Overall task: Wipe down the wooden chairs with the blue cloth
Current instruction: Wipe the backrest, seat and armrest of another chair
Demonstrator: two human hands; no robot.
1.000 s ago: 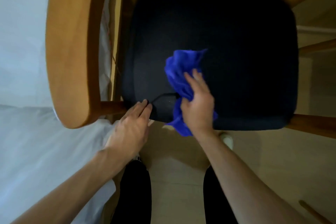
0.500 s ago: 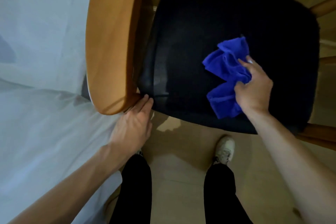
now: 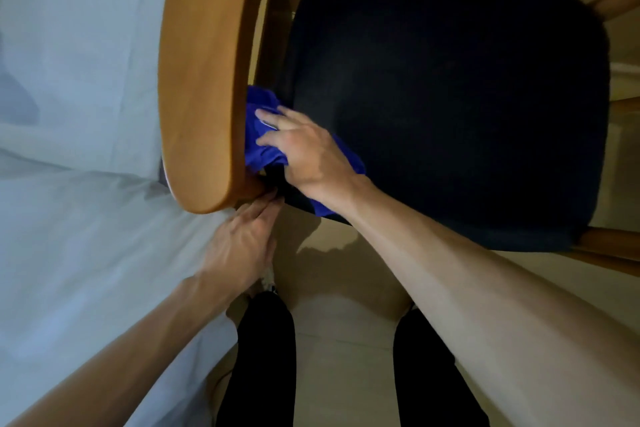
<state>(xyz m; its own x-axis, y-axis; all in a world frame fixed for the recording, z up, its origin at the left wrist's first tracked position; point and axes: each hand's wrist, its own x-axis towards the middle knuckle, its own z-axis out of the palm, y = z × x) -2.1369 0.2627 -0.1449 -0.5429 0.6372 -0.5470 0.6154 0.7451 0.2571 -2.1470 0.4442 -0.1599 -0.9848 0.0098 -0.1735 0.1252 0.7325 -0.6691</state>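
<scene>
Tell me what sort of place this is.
Probably an indoor dining area: a wooden chair with a dark padded seat stands on pale floor tiles beside a white tablecloth.

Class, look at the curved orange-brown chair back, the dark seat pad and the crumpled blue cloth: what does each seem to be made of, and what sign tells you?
Curved orange-brown chair back: apparently wood with a smooth satin finish, judging by its soft sheen.
Dark seat pad: probably matte fabric upholstery; padded, rounded edges.
Crumpled blue cloth: soft textile, perhaps microfibre; it bunches into folds under the right hand.
</scene>
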